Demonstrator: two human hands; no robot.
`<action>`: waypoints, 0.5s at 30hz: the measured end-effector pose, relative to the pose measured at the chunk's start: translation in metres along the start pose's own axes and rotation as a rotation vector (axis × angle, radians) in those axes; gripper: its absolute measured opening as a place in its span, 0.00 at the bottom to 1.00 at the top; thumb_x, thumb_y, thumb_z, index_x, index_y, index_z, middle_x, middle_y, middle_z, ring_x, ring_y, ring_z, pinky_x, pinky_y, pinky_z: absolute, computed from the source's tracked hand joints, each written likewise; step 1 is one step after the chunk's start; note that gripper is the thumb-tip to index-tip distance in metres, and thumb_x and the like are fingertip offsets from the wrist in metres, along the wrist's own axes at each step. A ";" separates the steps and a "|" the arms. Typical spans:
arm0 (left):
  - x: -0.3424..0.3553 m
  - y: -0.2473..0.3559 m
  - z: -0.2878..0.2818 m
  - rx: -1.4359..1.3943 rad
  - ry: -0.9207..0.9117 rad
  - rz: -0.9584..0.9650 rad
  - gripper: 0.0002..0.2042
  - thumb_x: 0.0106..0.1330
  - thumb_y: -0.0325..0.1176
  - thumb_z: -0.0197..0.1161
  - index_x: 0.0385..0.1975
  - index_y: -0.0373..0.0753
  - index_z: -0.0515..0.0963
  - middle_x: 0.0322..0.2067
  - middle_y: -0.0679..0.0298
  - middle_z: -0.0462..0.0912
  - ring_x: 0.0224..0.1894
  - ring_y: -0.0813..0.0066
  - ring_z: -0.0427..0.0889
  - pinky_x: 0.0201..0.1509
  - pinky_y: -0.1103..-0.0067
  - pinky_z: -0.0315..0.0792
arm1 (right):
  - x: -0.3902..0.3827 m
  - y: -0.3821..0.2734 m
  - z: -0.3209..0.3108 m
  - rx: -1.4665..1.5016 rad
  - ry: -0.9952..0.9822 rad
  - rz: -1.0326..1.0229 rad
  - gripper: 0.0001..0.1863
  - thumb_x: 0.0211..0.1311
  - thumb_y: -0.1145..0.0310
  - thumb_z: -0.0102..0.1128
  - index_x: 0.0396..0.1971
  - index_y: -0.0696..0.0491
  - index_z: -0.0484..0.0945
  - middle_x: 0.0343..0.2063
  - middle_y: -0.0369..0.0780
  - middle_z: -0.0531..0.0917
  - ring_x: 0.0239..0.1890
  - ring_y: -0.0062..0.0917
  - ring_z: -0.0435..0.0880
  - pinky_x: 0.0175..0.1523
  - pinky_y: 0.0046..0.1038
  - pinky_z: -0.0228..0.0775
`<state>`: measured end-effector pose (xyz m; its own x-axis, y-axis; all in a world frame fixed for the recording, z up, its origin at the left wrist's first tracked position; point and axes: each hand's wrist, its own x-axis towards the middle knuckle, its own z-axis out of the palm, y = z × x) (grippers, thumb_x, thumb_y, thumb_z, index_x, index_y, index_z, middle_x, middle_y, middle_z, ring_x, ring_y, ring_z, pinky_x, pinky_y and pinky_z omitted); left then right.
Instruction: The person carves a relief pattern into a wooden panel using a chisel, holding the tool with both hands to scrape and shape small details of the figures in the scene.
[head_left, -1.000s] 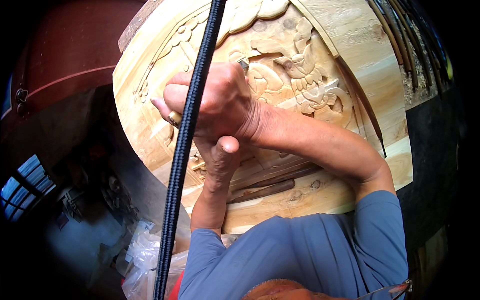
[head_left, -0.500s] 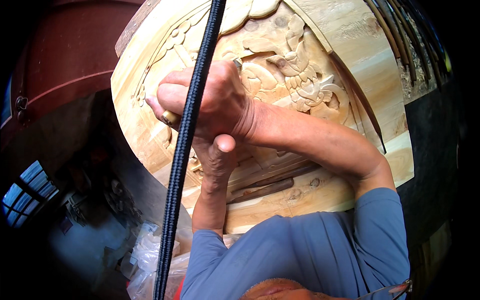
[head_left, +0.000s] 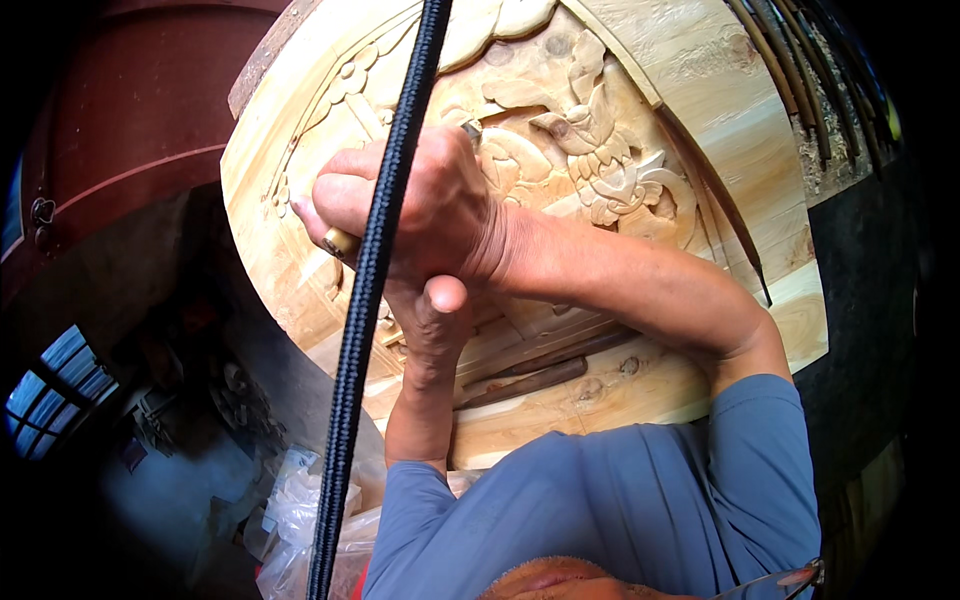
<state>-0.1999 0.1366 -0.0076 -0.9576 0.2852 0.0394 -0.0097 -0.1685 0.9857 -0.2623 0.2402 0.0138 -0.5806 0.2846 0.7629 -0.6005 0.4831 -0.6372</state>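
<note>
My right hand (head_left: 430, 190) is closed in a fist around a carving chisel. The light wooden handle (head_left: 341, 242) of the chisel juts out at the fist's lower left, and its metal end (head_left: 470, 130) shows at the upper right. Below and partly under the right hand is my left hand (head_left: 432, 318), its thumb sticking up beside the right wrist. The other left fingers are hidden, so their grip cannot be seen. Both hands are over a pale wooden panel (head_left: 700, 60) carved in relief with leaf-like and curling shapes (head_left: 605, 165).
Two dark-handled tools (head_left: 525, 380) lie along the panel's near side. A long, slim brown tool (head_left: 712, 190) rests at the right. Several more tools (head_left: 790, 70) are lined up at the far right. A black braided cord (head_left: 375, 260) crosses the view. Plastic bags (head_left: 300, 510) are at lower left.
My left thumb sits slightly lower than before. Otherwise the hands, the chisel and the panel keep nearly the same places.
</note>
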 end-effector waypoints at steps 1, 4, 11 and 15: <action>0.000 -0.003 -0.002 -0.011 0.003 -0.002 0.67 0.55 0.75 0.76 0.86 0.47 0.42 0.79 0.58 0.59 0.81 0.45 0.64 0.86 0.45 0.59 | 0.000 -0.001 0.001 -0.006 0.005 0.015 0.15 0.59 0.65 0.74 0.19 0.47 0.75 0.20 0.35 0.84 0.19 0.31 0.86 0.22 0.33 0.76; -0.001 -0.006 -0.004 -0.028 0.009 0.000 0.67 0.56 0.75 0.75 0.86 0.47 0.42 0.79 0.58 0.58 0.81 0.45 0.63 0.86 0.45 0.58 | -0.001 -0.003 0.005 -0.008 0.017 0.051 0.10 0.51 0.64 0.72 0.18 0.46 0.79 0.18 0.36 0.82 0.21 0.32 0.88 0.24 0.36 0.77; 0.000 0.006 0.004 0.043 -0.012 0.008 0.67 0.55 0.75 0.75 0.86 0.44 0.44 0.79 0.57 0.59 0.81 0.45 0.64 0.85 0.46 0.59 | 0.001 -0.002 0.003 0.008 0.027 0.074 0.12 0.52 0.64 0.72 0.17 0.46 0.77 0.17 0.36 0.80 0.20 0.31 0.87 0.23 0.36 0.76; 0.002 0.004 0.002 0.065 -0.019 0.020 0.68 0.54 0.75 0.75 0.86 0.42 0.45 0.79 0.56 0.61 0.80 0.45 0.66 0.85 0.48 0.60 | 0.003 -0.001 0.002 0.014 0.031 0.078 0.12 0.52 0.64 0.72 0.16 0.45 0.76 0.16 0.35 0.80 0.20 0.31 0.86 0.22 0.35 0.76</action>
<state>-0.2013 0.1385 -0.0031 -0.9520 0.3000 0.0613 0.0285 -0.1127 0.9932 -0.2643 0.2390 0.0163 -0.6087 0.3466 0.7137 -0.5620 0.4466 -0.6962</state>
